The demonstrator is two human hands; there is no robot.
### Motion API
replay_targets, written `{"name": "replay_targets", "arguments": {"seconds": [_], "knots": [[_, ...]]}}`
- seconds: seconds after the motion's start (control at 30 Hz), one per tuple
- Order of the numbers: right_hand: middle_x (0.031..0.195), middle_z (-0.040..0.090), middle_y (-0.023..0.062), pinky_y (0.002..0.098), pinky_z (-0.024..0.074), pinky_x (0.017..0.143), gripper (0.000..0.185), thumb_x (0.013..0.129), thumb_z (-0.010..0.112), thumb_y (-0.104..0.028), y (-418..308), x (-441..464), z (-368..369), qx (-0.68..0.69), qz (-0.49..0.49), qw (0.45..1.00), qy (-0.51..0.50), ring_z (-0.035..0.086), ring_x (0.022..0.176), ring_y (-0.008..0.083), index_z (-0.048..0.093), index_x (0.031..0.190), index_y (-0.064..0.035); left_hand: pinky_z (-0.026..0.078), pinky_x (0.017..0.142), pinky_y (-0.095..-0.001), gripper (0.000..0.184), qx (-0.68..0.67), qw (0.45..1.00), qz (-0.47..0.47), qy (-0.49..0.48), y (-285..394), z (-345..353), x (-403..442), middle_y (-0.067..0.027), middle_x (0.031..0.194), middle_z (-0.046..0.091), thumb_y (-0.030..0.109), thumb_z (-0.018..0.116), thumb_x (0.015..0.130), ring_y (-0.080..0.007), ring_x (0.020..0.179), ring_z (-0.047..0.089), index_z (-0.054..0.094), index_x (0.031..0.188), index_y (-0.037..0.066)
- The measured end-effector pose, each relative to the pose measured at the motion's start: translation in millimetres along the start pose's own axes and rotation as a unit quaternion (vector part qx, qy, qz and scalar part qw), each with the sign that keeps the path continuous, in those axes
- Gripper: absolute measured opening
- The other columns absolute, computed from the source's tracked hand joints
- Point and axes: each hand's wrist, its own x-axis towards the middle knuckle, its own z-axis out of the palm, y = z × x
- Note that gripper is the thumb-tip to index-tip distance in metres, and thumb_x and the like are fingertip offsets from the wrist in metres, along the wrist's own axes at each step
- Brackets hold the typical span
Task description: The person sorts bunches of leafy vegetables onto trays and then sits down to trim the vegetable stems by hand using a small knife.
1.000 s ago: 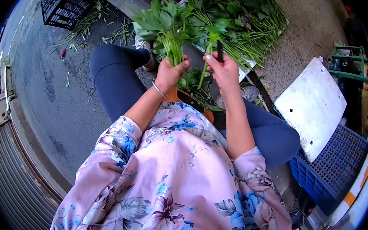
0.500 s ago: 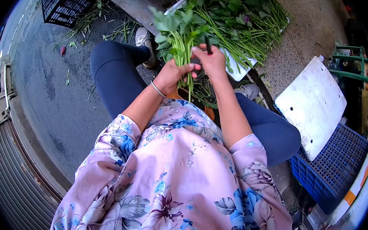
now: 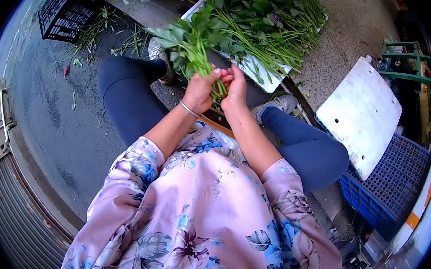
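Observation:
A bunch of leafy greens (image 3: 196,47) is held in front of my lap, its leaves pointing up and to the left. My left hand (image 3: 198,91) is closed around the stems, thumb across them. Right beside it, my right hand (image 3: 236,88) has its fingers curled in at the lower stems, close to the left fingertips; what sits inside it is hidden. Beyond both hands a big pile of the same greens (image 3: 269,25) lies on a white tray (image 3: 275,83), cut stem ends toward me.
A white board (image 3: 361,115) leans on a blue plastic crate (image 3: 381,183) to the right. Green metal bars (image 3: 412,76) stand behind it. At the upper left are a black crate (image 3: 65,14) and loose stem scraps (image 3: 94,36) on the pavement.
The bunch has tilted further left. My right hand has moved down beside the stems, and the dark slim object that showed in it is no longer visible. The view has shifted slightly.

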Motion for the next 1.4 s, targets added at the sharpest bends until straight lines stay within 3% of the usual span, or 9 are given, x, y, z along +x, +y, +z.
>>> {"name": "replay_targets", "arguments": {"seconds": [0.1, 0.23, 0.33, 0.5, 0.6, 0.77, 0.9, 1.07, 1.4], "knots": [[0.067, 0.051, 0.0024, 0.0276, 0.0424, 0.052, 0.020, 0.076, 0.059, -0.022, -29.1, 30.9, -10.3, -0.407, -0.379, 0.829, 0.057, 0.049, 0.056, 0.0142, 0.053, 0.088, -0.0064, 0.051, 0.057, -0.0302, 0.014, -0.016, 0.999, 0.038, 0.030, 22.5, -4.4, -1.5, -0.0019, 0.067, 0.049, 0.015, 0.057, 0.082, -0.0125, 0.056, 0.050, 0.044, 0.081, 0.009], [0.091, 0.061, 0.0108, 0.0366, 0.0457, 0.072, 0.024, 0.072, 0.056, -0.020, -98.1, 73.8, -31.8, -0.768, -0.359, 0.484, 0.217, 0.058, 0.084, 0.0252, 0.060, 0.094, -0.0119, 0.039, 0.052, -0.0240, 0.015, -0.025, 0.995, 0.092, 0.026, 34.7, -10.8, 2.8, 0.0021, 0.062, 0.041, 0.022, 0.057, 0.082, -0.0081, 0.054, 0.039, 0.048, 0.085, 0.010], [0.098, 0.060, 0.0107, 0.0369, 0.0447, 0.077, 0.026, 0.071, 0.058, -0.022, -126.7, 82.8, -39.9, -0.837, -0.187, 0.489, 0.160, 0.057, 0.087, 0.0273, 0.061, 0.095, -0.0142, 0.040, 0.052, -0.0228, 0.019, -0.094, 0.995, 0.036, 0.012, 35.3, -18.5, 8.7, 0.0035, 0.058, 0.040, 0.023, 0.060, 0.080, -0.0075, 0.052, 0.040, 0.051, 0.092, 0.010], [0.085, 0.063, 0.0102, 0.0295, 0.0455, 0.070, 0.029, 0.067, 0.067, -0.018, -162.9, 62.5, -38.0, -0.782, -0.249, 0.571, 0.022, 0.060, 0.075, 0.0196, 0.061, 0.092, -0.0048, 0.044, 0.058, -0.0240, 0.020, -0.155, 0.988, -0.016, 0.013, 31.5, -28.0, 10.4, 0.0043, 0.061, 0.045, 0.025, 0.058, 0.082, -0.0081, 0.054, 0.044, 0.053, 0.095, 0.011], [0.080, 0.062, 0.0091, 0.0206, 0.0407, 0.049, 0.020, 0.072, 0.064, -0.009, -176.6, 5.8, -23.4, -0.522, -0.186, 0.828, -0.088, 0.058, 0.065, 0.0128, 0.058, 0.089, -0.0002, 0.047, 0.062, -0.0286, 0.015, -0.135, 0.990, -0.028, 0.016, 15.8, -27.1, 16.7, 0.0005, 0.070, 0.054, 0.024, 0.056, 0.082, -0.0108, 0.061, 0.051, 0.053, 0.087, 0.010], [0.073, 0.060, 0.0070, 0.0163, 0.0315, 0.038, 0.012, 0.076, 0.062, -0.009, -160.4, -2.7, -43.7, -0.175, -0.028, 0.960, -0.217, 0.050, 0.053, 0.0083, 0.054, 0.085, -0.0093, 0.049, 0.061, -0.0283, 0.016, -0.068, 0.996, -0.055, 0.026, 8.9, 7.7, 6.6, -0.0019, 0.079, 0.059, 0.025, 0.057, 0.082, -0.0124, 0.067, 0.055, 0.052, 0.082, 0.009], [0.071, 0.058, 0.0055, 0.0188, 0.0328, 0.041, 0.011, 0.076, 0.062, -0.012, -141.4, 0.5, -40.5, -0.048, 0.011, 0.947, -0.318, 0.046, 0.050, 0.0082, 0.054, 0.083, -0.0111, 0.049, 0.061, -0.0283, 0.013, -0.028, 0.998, -0.043, -0.028, 7.6, 21.1, 1.0, -0.0044, 0.084, 0.058, 0.019, 0.057, 0.082, -0.0143, 0.069, 0.055, 0.048, 0.086, 0.011], [0.076, 0.060, 0.0076, 0.0183, 0.0374, 0.045, 0.019, 0.069, 0.068, -0.005, -121.6, -23.3, -13.6, -0.286, -0.189, 0.935, -0.096, 0.051, 0.057, 0.0060, 0.057, 0.084, 0.0014, 0.048, 0.066, -0.0320, 0.023, -0.002, 0.997, -0.054, -0.055, 4.2, 39.3, -7.2, -0.0090, 0.097, 0.058, 0.013, 0.056, 0.082, -0.0180, 0.083, 0.057, 0.045, 0.102, 0.007], [0.078, 0.057, -0.0001, 0.0170, 0.0411, 0.056, 0.024, 0.078, 0.057, -0.002, -74.1, -34.6, -5.3, -0.408, -0.312, 0.837, -0.190, 0.050, 0.062, 0.0052, 0.057, 0.102, 0.0016, 0.047, 0.062, -0.0263, 0.019, -0.003, 0.988, -0.025, -0.155, 9.3, 47.6, 5.7, -0.0069, 0.089, 0.058, 0.005, 0.054, 0.081, -0.0151, 0.079, 0.055, 0.048, 0.099, 0.002]]}}
